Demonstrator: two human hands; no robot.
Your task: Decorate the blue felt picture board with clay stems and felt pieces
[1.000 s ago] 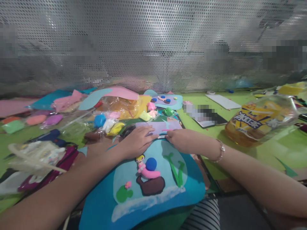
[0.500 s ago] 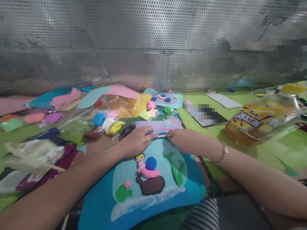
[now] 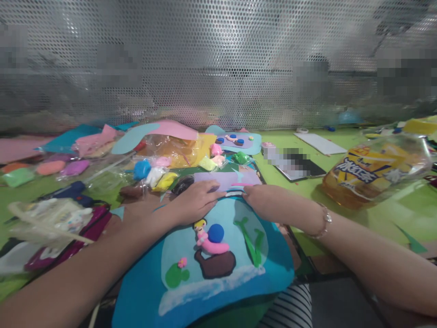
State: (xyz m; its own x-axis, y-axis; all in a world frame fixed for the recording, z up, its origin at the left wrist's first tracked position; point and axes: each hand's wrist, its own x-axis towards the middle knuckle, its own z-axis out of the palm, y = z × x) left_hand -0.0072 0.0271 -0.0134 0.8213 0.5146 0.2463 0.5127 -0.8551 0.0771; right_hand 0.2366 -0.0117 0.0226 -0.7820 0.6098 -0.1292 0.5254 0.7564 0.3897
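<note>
A blue foam sheet (image 3: pixel 280 269) with a rounded light-blue panel lies tilted in front of me. It carries a clay picture: a blond figure with a pink body (image 3: pixel 213 247), a blue ball (image 3: pixel 216 233), a dark brown shape (image 3: pixel 216 264), green plants and a white band. Across its top edge run thin white, blue and pink strips (image 3: pixel 235 192). My left hand (image 3: pixel 198 200) rests there, fingers stretched out, tips at the strips' left end. At their right end, my right hand (image 3: pixel 264 200) has its fingers closed together; its fingertips are partly hidden.
Bagged clay lumps, one of them blue (image 3: pixel 141 169), lie beyond my left hand. A tea bottle (image 3: pixel 372 171), a phone (image 3: pixel 300 164) and a white board (image 3: pixel 319 143) are at right. A smaller clay picture (image 3: pixel 239 145) lies behind. A perforated metal screen (image 3: pixel 218 68) closes off the back.
My right hand has shifted slightly to the right along the strips, showing more of their right end. My left hand stays nearly in place.
</note>
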